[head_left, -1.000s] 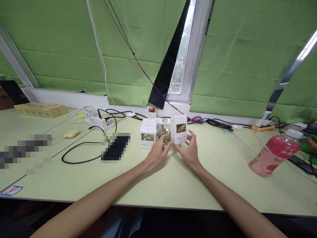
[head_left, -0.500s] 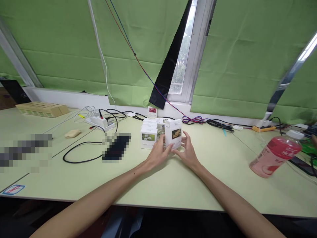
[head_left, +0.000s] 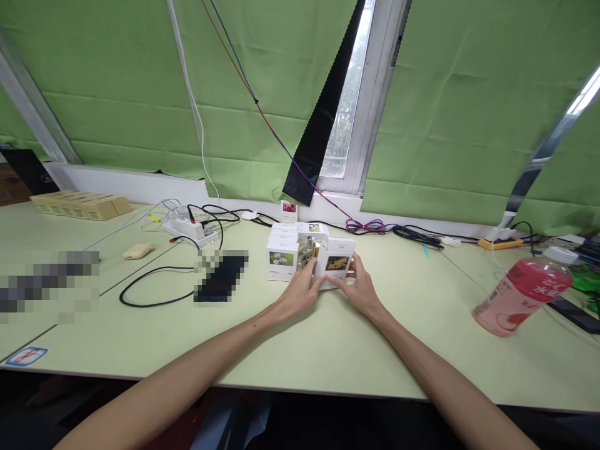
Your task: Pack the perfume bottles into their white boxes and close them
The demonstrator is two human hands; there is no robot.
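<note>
A small white box (head_left: 338,261) with a yellow flower picture on its front is held between my two hands, tilted back a little. My left hand (head_left: 297,292) is closed at its left side, thumb at the lower front. Just above its index finger stands a gold cap (head_left: 315,249); what lies under that cap is hidden by the fingers. My right hand (head_left: 363,289) grips the right side, thumb along the bottom. Left of the gold cap is a clear glass bottle (head_left: 305,252) with a silvery top. Beside it, a row of similar white boxes (head_left: 282,261) runs back.
A pink-labelled drink bottle (head_left: 520,292) stands at the right. To the left lie a blurred-out dark device (head_left: 221,278), a cream case (head_left: 138,251) and a power strip (head_left: 190,230). Cables (head_left: 365,226) run along the wall. Tan boxes (head_left: 79,206) sit far left.
The white box has tipped back and shifted slightly right and down, with my right hand following. The gold cap has come into view beside my left fingers.
</note>
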